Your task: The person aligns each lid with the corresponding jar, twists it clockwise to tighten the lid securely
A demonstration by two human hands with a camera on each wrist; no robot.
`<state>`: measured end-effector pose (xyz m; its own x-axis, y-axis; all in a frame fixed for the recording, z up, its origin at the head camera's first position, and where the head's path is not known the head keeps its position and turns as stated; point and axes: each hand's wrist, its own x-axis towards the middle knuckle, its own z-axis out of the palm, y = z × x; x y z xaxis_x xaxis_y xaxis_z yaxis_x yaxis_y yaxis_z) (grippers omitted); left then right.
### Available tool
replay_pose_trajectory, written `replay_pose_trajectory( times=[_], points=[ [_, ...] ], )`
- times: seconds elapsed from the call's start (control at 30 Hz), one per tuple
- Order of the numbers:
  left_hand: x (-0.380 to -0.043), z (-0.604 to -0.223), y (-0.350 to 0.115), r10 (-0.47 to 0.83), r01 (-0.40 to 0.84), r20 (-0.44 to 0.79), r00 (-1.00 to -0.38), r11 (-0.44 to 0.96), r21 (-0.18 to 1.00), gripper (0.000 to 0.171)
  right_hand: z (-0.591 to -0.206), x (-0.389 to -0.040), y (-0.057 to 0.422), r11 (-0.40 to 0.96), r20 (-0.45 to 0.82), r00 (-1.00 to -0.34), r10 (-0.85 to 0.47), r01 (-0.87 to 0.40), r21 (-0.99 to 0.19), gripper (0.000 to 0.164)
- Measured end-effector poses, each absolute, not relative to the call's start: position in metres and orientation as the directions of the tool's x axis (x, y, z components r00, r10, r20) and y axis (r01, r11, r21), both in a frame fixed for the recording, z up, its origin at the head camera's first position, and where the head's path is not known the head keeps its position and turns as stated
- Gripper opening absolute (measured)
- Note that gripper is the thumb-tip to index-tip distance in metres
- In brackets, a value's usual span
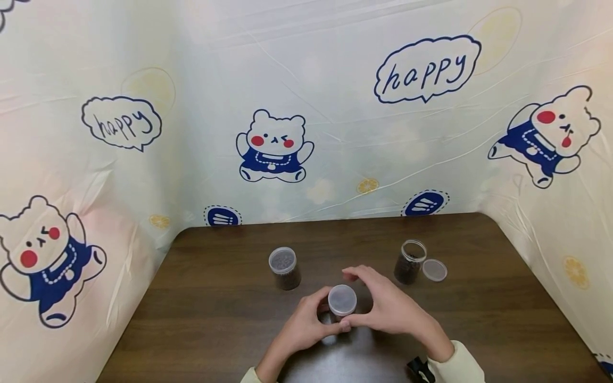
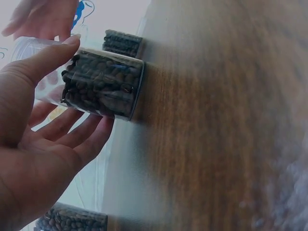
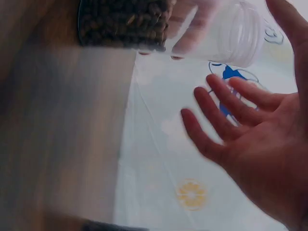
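Note:
A clear jar with a translucent lid point(image 1: 342, 299) stands on the table, its lower part filled with dark beans point(image 2: 103, 84). My left hand point(image 1: 306, 320) grips this jar from the left, thumb on the near side and fingers curled round the other. Beside its lid, my right hand point(image 1: 390, 306) is spread with fingers extended and apart from the jar; its thumb tip is close to the jar's near side. In the right wrist view, the right palm point(image 3: 264, 139) faces the jar point(image 3: 207, 33) and holds nothing.
Another jar of dark contents point(image 1: 285, 270) stands at the back left. At the back right is a jar without its lid point(image 1: 408, 266), and a loose round lid point(image 1: 435, 270) lies next to it. A patterned cloth point(image 1: 335, 133) rises behind the wooden table point(image 1: 201, 298).

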<state>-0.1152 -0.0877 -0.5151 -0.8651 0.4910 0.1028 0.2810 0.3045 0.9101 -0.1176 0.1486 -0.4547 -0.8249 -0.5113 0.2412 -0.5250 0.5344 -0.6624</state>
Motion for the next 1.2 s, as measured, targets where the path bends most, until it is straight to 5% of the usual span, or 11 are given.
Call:
replay_pose_trajectory(
  times=[0.2,0.63,0.83,1.2],
  points=[
    [-0.115,-0.514,-0.087,0.501,0.264,0.100,-0.860,0.268,0.927,0.056,-0.468,-0.121,0.154,0.329,0.341,-0.741,-0.579,-0.595,-0.734,0.069],
    [-0.115,-0.514,-0.088,0.507,0.260,0.094,-0.857,0.268,0.928,0.060,-0.484,-0.125,0.147,0.227,0.447,-0.719,-0.531,-0.629,-0.743,0.060],
    [-0.115,-0.514,-0.088,0.494,0.244,0.076,-0.866,0.285,0.927,0.058,-0.491,-0.122,0.136,0.285,0.456,-0.773,-0.441,-0.602,-0.745,0.055],
    [-0.115,-0.513,-0.087,0.491,0.249,0.076,-0.868,0.297,0.922,0.055,-0.488,-0.122,0.145,0.268,0.399,-0.786,-0.473,-0.559,-0.785,0.075]
  ],
)
